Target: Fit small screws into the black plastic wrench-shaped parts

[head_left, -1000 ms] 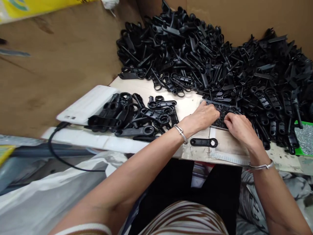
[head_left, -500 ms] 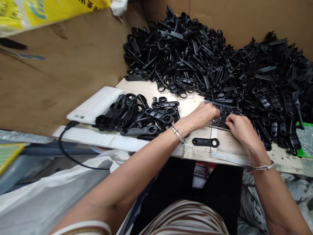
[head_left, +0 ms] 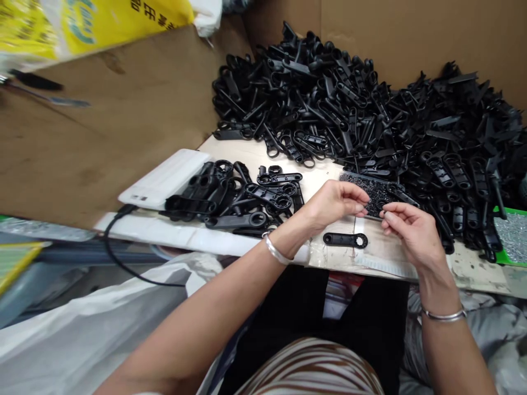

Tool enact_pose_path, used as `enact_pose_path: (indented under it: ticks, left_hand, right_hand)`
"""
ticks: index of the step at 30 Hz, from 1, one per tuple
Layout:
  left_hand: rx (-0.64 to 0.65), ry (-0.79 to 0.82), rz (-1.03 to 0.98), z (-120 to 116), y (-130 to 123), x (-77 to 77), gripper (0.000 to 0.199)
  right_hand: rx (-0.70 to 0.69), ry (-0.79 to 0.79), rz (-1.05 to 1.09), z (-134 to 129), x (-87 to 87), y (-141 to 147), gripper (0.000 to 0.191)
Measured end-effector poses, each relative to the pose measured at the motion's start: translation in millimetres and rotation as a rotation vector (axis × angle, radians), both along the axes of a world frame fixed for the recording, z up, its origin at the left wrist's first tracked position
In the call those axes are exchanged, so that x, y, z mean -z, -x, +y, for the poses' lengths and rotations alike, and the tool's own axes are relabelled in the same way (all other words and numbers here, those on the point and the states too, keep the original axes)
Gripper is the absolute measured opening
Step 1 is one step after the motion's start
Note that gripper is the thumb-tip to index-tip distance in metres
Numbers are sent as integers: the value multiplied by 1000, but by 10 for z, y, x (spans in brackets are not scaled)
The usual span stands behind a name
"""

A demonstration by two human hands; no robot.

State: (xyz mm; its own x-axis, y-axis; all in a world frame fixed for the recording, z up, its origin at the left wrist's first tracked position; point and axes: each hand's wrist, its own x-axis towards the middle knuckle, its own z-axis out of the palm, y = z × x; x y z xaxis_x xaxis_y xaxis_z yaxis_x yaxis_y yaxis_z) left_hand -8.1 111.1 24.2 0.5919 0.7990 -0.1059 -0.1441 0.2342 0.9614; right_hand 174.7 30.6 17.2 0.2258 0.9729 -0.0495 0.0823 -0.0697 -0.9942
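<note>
My left hand (head_left: pixel 335 204) hovers over the near edge of a shallow tray (head_left: pixel 349 176) of tiny black pieces. Its thumb and fingers are pinched together, and whatever may be between them is too small to make out. Just across from it, my right hand (head_left: pixel 411 227) pinches a small dark piece (head_left: pixel 383 213) between thumb and forefinger. A flat black plastic arm with a toothed ring at one end, a handle-like part (head_left: pixel 345 240), lies flat on the table below both hands, touched by neither.
A large heap of black plastic parts (head_left: pixel 329 104) rises behind the tray. On the left, more black handle-like parts (head_left: pixel 234 197) lie beside a white box (head_left: pixel 164 178) with a black cable (head_left: pixel 107 241). A green tray (head_left: pixel 510 236) of small metallic pieces sits far right. Cardboard walls (head_left: pixel 123 120) enclose the back and left.
Both hands have lifted from among the tiny pieces in the tray and come back toward me, fingers pinched. The flat black part stays where it was. The camera view has shifted slightly.
</note>
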Motion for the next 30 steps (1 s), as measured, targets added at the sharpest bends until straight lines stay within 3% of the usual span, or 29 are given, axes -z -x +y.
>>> enact_pose_path:
  ticks: [3,8,23,30]
  left_hand:
    - [-38,142,-130,-192,22,2,16]
    - [-87,227,-226,-421,42,19,19]
    - [-209,293,-334,-760,55,133,26]
    - [-244,316,-355,-819,38,152,26]
  right_hand:
    - [-9,-10,141,-139,-19,127,25]
    - [2,-5,265,-296,-41,289,25]
    - [184,-87,100,-578,47,434,15]
    - [159,-83,133,-617,116,457,17]
